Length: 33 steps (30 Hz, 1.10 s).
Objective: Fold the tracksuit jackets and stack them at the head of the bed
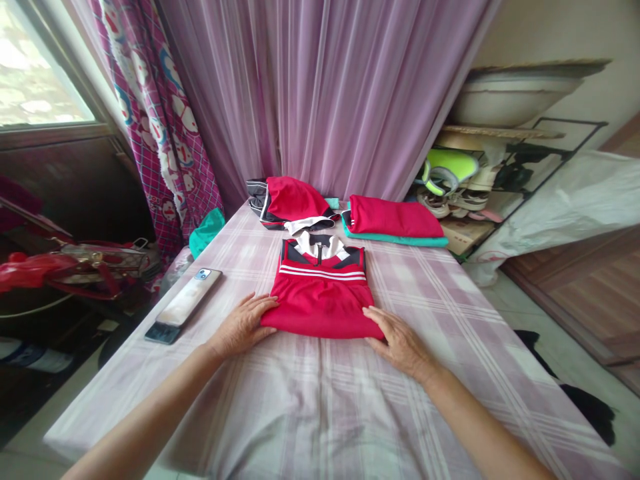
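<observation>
A red zip-neck sports jacket (323,300) with white stripes and a dark-and-white collar lies folded before me, collar pointing away. My left hand (245,327) grips its near left corner, fingers on the cloth and thumb along the near edge. At the near right corner, my right hand (400,343) holds the fabric the same way, fingers on top and thumb by the lower edge. The fingertips partly cover both corners.
A phone (187,303) lies at the table's left. Behind the jacket are a crumpled red-and-black garment (297,200) and a folded red garment (395,219) on a teal one (400,239). A purple curtain (340,100) hangs behind; a shoe rack (543,167) stands right.
</observation>
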Tool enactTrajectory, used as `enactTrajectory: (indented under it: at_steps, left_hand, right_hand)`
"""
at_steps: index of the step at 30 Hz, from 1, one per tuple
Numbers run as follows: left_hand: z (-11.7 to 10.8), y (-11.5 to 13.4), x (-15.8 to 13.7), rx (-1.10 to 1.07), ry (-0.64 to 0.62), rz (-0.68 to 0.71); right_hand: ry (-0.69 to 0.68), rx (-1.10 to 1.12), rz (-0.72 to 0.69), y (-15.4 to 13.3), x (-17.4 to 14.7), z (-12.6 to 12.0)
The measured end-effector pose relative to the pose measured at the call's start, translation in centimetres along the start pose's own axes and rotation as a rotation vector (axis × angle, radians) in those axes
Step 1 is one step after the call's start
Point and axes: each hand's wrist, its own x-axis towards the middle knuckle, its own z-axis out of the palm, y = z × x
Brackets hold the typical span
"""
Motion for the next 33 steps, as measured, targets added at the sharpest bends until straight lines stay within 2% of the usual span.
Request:
enactTrajectory:
  at_steps: [4, 8, 12, 18, 21, 24, 26, 28, 30, 33]
  left_hand:
    - [0.8, 0.1, 0.0, -0.041, 0.121, -0.037]
    - [0.7, 0.3, 1.0, -0.107, 0.252, -0.084]
    - [-1.3, 1.5, 1.8, -0.160, 0.388, -0.099]
    - [-5.1, 4.9, 0.7, -0.266, 0.366, -0.178]
    - [-6.4, 5.2, 2.2, -0.264, 0.413, -0.280]
    - [-7.1, 3.8, 6.6, -0.197, 0.412, -0.442]
    - [-6.9, 2.4, 10.1, -0.160, 0.334, -0.573]
    - [-6.0, 1.2, 12.9, -0.187, 0.252, -0.694]
    - [-4.6, 0.6, 14.3, -0.209, 0.197, -0.731]
    - [-2.2, 0.8, 14.3, -0.163, 0.114, -0.711]
  right_hand:
    - [0.018, 0.003, 0.015, 0.2, 0.6, -0.1]
    - [0.046, 0.007, 0.105, -0.1, 1.8, -1.2]
    - [0.103, 0.044, 0.159, -1.2, 2.9, -3.8]
    - [0.072, 0.164, 0.268, -4.0, 3.4, -8.7]
    - [0.146, 0.181, 0.315, -4.1, 5.4, -9.8]
    - [0.210, 0.161, 0.459, -2.5, 9.7, -9.0]
    - [0.212, 0.149, 0.610, -0.9, 13.0, -7.5]
    - [0.148, 0.161, 0.774, 0.4, 15.5, -5.6]
    - [0.058, 0.149, 0.864, 1.1, 16.7, -3.6]
    - [-0.019, 0.059, 0.859, 1.2, 16.4, -1.1]
